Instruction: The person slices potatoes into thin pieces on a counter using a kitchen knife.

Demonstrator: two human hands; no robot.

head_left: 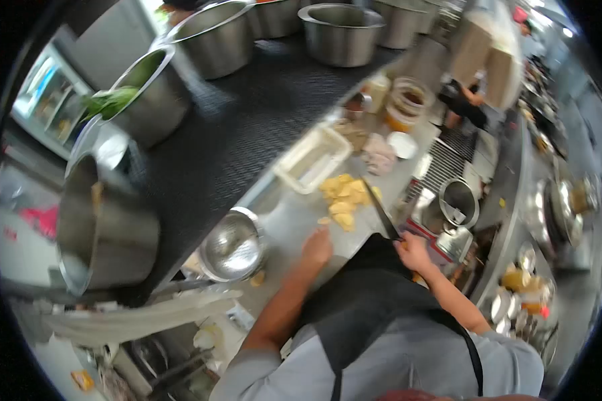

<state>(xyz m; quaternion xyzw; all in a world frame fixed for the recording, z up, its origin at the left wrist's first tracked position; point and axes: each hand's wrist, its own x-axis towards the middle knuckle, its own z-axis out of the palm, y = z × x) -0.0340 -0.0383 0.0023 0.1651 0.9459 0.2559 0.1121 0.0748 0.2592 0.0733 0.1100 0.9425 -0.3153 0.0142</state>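
Observation:
In the head view my right hand [413, 251] is wrapped round the handle of a knife [382, 212], whose long dark blade points away from me across the steel counter. A heap of pale yellow slices [344, 197], perhaps ginger or potato, lies left of the blade. My left hand [318, 247] is over the counter with its fingers drawn together. A small yellow piece [324, 220] shows right at its fingertips; whether they grip it is too blurred to tell. Left of that hand stands a steel colander or bowl [233, 246].
Beyond the slices are a white rectangular tray [313, 160], a pinkish lump [379, 155] and a tub of brown liquid [408, 103]. Large steel pots [341, 40] line the raised black shelf [247, 120]. Another person [465, 100] is farther along. A round steel pot [459, 202] is at right.

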